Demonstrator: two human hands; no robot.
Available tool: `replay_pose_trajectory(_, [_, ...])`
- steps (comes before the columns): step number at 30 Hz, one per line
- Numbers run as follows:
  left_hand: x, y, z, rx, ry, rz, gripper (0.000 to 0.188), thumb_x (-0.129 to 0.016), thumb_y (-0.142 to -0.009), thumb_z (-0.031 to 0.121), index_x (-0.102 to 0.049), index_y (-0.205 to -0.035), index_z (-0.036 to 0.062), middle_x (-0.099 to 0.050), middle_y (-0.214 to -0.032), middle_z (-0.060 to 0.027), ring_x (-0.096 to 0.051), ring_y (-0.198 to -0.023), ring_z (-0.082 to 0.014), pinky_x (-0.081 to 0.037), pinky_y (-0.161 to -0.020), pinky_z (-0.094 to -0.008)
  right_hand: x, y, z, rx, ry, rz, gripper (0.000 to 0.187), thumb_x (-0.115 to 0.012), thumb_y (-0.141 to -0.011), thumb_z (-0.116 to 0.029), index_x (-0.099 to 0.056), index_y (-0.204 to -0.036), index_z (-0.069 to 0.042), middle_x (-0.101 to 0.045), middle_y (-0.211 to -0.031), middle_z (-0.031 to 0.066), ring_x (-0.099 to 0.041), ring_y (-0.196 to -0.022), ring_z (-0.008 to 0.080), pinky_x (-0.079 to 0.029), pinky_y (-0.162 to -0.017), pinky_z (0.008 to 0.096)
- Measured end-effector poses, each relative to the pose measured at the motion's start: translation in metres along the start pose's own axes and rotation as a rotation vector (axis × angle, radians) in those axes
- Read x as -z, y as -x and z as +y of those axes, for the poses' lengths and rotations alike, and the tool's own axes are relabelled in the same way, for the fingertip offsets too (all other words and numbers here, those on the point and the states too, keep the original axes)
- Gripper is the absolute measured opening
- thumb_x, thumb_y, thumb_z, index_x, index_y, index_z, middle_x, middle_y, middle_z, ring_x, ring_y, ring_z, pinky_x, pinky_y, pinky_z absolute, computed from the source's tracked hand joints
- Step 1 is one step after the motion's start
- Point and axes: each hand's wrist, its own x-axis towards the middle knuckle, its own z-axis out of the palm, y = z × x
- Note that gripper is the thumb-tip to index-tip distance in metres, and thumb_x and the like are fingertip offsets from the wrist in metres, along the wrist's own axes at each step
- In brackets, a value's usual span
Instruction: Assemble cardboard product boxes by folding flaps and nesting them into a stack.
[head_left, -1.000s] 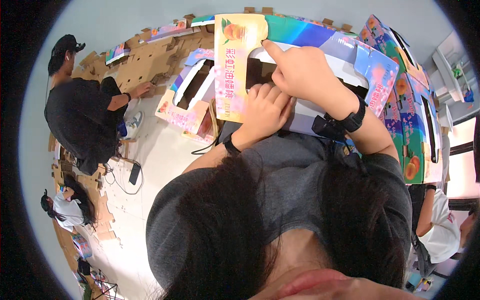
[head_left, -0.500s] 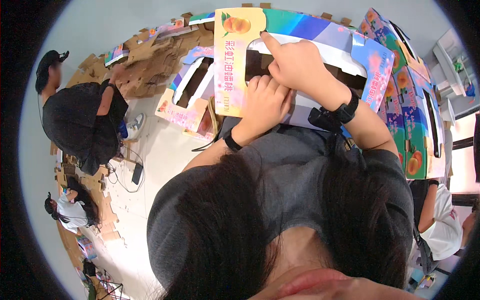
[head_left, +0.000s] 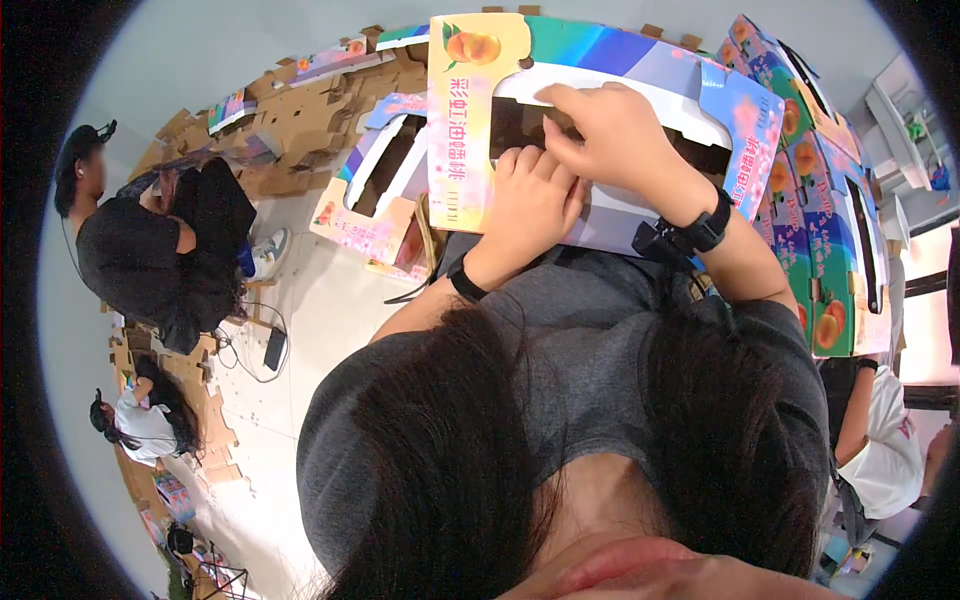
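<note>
Cardboard fruit box (head_left: pixel 600 70) lies before me, long axis running left to right, its window opening facing up; I see my left hand (head_left: pixel 528 205) and right hand (head_left: pixel 610 135) both clamped on its cut-out edge.

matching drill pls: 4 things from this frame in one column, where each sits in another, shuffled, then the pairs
Things:
1. left hand
2. right hand
3. black wristband
4. stack of printed boxes

Places:
A. far right of the picture
B. on the left wrist
C. at the white-edged cut-out of the colourful fruit box, uppermost
D. on the box face just below the other hand

Pairs: 1-D, 2-C, 3-B, 4-A
</note>
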Motion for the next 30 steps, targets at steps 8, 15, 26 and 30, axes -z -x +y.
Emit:
replay_pose_trajectory(8, [0.003, 0.006, 0.006, -0.003, -0.016, 0.022, 0.014, -0.068, -0.084, 0.02, -0.063, -0.091, 0.0086, -0.059, -0.087, -0.0071, -0.055, -0.085, -0.0276, -0.039, -0.081, -0.0426, 0.003, 0.007, -0.001, 0.179, 0.224, 0.302, 0.043, -0.07, -0.068, -0.012, -0.067, -0.111, -0.015, -0.064, -0.117, 0.0096, -0.058, -0.111, 0.0287, -0.046, -0.092, 0.0449])
replay_pose_trajectory(15, [0.004, 0.004, 0.006, -0.019, 0.001, 0.025, 0.012, -0.069, -0.084, 0.018, -0.061, -0.087, 0.0095, -0.056, -0.082, -0.0065, -0.055, -0.083, -0.0267, -0.039, -0.081, -0.0417, 0.002, 0.003, 0.018, 0.043, 0.443, 0.304, 0.076, -0.071, -0.066, -0.007, -0.056, -0.138, -0.023, -0.053, -0.138, 0.0131, -0.05, -0.127, 0.0319, -0.036, -0.11, 0.051])
replay_pose_trajectory(26, [-0.003, -0.003, -0.001, -0.012, 0.01, 0.001, 0.011, -0.067, -0.086, 0.018, -0.061, -0.087, 0.008, -0.057, -0.082, -0.0071, -0.055, -0.083, -0.027, -0.04, -0.081, -0.0413, 0.024, 0.019, 0.027, 0.107, 0.252, 0.083, 0.069, -0.076, -0.072, -0.025, -0.056, -0.137, -0.017, -0.049, -0.145, 0.0161, -0.044, -0.136, 0.0356, -0.032, -0.115, 0.0511])
replay_pose_trajectory(30, [-0.002, -0.013, -0.011, 0.03, -0.035, -0.001, 0.016, -0.059, -0.091, 0.021, -0.063, -0.091, 0.0065, -0.063, -0.089, -0.0091, -0.057, -0.087, -0.0294, -0.04, -0.081, -0.0432, 0.045, 0.056, 0.022, 0.205, 0.007, -0.192, 0.071, -0.077, -0.073, -0.037, -0.055, -0.138, -0.015, -0.043, -0.15, 0.0181, -0.038, -0.14, 0.0383, -0.029, -0.117, 0.0523])
